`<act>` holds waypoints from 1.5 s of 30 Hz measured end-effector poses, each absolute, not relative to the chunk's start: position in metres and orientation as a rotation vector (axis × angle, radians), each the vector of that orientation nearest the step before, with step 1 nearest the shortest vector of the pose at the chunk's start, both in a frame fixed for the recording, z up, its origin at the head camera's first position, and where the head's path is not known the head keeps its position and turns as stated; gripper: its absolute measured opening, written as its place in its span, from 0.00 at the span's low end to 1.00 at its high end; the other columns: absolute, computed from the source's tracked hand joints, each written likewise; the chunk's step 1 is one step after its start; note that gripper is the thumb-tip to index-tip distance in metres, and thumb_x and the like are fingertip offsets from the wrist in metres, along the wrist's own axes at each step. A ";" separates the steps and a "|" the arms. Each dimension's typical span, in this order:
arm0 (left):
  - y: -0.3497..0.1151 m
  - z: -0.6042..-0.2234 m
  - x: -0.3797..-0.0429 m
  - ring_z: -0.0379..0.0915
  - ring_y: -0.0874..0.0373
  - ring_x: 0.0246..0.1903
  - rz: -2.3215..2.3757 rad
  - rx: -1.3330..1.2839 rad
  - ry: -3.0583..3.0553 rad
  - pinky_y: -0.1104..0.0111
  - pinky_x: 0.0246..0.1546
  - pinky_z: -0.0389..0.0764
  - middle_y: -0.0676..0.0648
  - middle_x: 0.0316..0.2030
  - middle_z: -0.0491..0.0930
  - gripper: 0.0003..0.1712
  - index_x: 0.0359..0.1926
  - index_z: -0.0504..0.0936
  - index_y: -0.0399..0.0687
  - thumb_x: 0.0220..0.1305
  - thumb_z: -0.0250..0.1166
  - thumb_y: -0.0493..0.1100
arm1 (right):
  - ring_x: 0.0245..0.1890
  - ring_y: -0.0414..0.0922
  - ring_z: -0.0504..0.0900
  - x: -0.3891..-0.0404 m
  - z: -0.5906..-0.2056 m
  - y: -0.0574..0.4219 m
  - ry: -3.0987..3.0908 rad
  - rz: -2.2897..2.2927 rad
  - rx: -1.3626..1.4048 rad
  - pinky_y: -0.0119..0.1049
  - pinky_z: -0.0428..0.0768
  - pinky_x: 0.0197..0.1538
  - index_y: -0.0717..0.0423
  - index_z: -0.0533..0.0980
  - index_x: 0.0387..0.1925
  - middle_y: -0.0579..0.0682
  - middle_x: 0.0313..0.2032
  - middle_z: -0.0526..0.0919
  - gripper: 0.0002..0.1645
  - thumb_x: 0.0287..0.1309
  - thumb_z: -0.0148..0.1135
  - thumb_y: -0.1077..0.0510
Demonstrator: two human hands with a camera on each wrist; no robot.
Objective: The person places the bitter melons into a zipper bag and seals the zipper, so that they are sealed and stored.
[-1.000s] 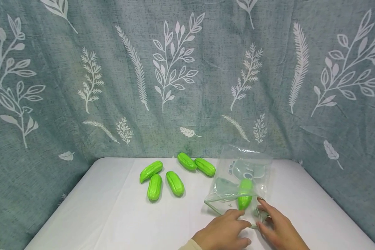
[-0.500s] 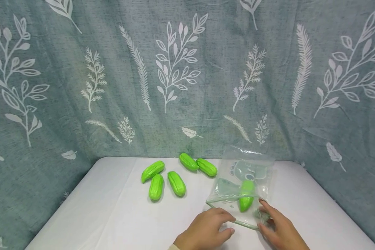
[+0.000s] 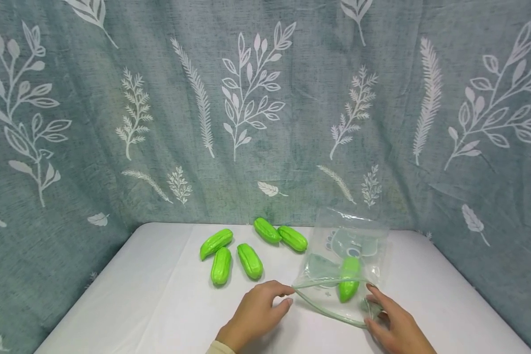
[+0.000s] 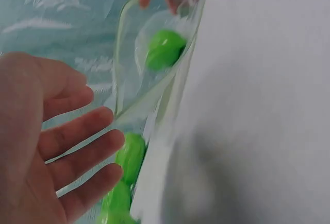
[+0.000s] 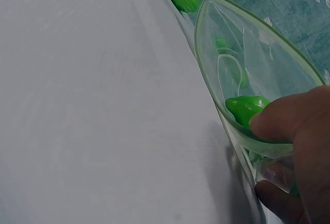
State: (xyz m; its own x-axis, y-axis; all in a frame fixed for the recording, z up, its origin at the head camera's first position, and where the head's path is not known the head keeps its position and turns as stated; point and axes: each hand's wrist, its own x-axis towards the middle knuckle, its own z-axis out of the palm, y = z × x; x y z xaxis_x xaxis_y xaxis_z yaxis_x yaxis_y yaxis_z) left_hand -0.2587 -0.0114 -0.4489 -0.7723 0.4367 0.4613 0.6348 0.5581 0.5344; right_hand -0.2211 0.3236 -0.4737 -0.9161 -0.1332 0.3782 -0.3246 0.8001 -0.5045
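Head view: my right hand (image 3: 395, 317) grips the edge of a clear bag (image 3: 323, 265), one green vegetable (image 3: 348, 290) inside, just ahead; my left hand (image 3: 258, 307), fingers loosely spread, holds nothing (corner contact unclear). Probably I'm widening its mouth; loading calls for keeping that spread.

White table (image 3: 159, 305) | five loose green vegetables (image 3: 250, 261) | clear green-rimmed bag (image 3: 322, 267)

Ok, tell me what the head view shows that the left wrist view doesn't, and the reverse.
Only the head view: the beige cuff and all five loose cucumbers.
Only the left wrist view: the palm of the left hand.
Both: that hand, part of the right hand, the clear plastic bag, the cucumber inside, the white table, the leaf-patterned curtain.
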 end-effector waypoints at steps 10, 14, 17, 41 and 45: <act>-0.043 -0.448 -0.271 0.80 0.62 0.44 -1.103 -0.739 -2.455 0.63 0.42 0.82 0.54 0.43 0.85 0.11 0.48 0.88 0.47 0.68 0.63 0.41 | 0.57 0.56 0.78 -0.221 -0.469 0.323 -2.744 0.884 0.284 0.34 0.83 0.46 0.60 0.63 0.72 0.52 0.55 0.82 0.47 0.53 0.74 0.60; -0.053 -0.447 -0.278 0.79 0.61 0.44 -1.198 -0.655 -2.446 0.62 0.43 0.82 0.53 0.44 0.84 0.11 0.49 0.87 0.47 0.68 0.63 0.39 | 0.57 0.55 0.79 -0.221 -0.468 0.323 -2.786 0.911 0.258 0.34 0.83 0.47 0.59 0.62 0.73 0.54 0.56 0.81 0.48 0.54 0.74 0.58; -0.062 -0.447 -0.281 0.79 0.62 0.44 -1.251 -0.595 -2.453 0.64 0.43 0.82 0.52 0.43 0.84 0.11 0.49 0.87 0.45 0.69 0.63 0.39 | 0.57 0.56 0.79 -0.220 -0.468 0.324 -2.805 0.936 0.248 0.36 0.83 0.48 0.59 0.61 0.74 0.55 0.57 0.80 0.48 0.55 0.73 0.58; -0.106 -0.446 -0.294 0.81 0.59 0.42 -1.281 -0.206 -2.335 0.65 0.44 0.82 0.51 0.42 0.86 0.09 0.44 0.88 0.44 0.65 0.66 0.35 | 0.55 0.54 0.80 -0.220 -0.464 0.327 -2.822 0.960 0.260 0.39 0.82 0.48 0.59 0.60 0.74 0.55 0.57 0.80 0.48 0.57 0.72 0.55; -0.111 -0.449 -0.294 0.81 0.58 0.43 -1.262 -0.189 -2.312 0.63 0.44 0.82 0.50 0.43 0.86 0.09 0.44 0.88 0.43 0.65 0.65 0.34 | 0.54 0.54 0.80 -0.220 -0.466 0.327 -2.819 0.979 0.254 0.39 0.82 0.48 0.59 0.60 0.74 0.55 0.57 0.79 0.48 0.57 0.72 0.55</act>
State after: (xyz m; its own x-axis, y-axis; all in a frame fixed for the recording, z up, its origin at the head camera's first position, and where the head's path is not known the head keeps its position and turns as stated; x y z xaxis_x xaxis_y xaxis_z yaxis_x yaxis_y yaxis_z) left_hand -0.2943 -0.1106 -0.4492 -0.8677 -0.1115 0.4845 0.3473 0.5614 0.7511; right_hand -0.2201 0.3267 -0.4658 -0.9750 -0.1112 0.1922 -0.2064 0.7731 -0.5998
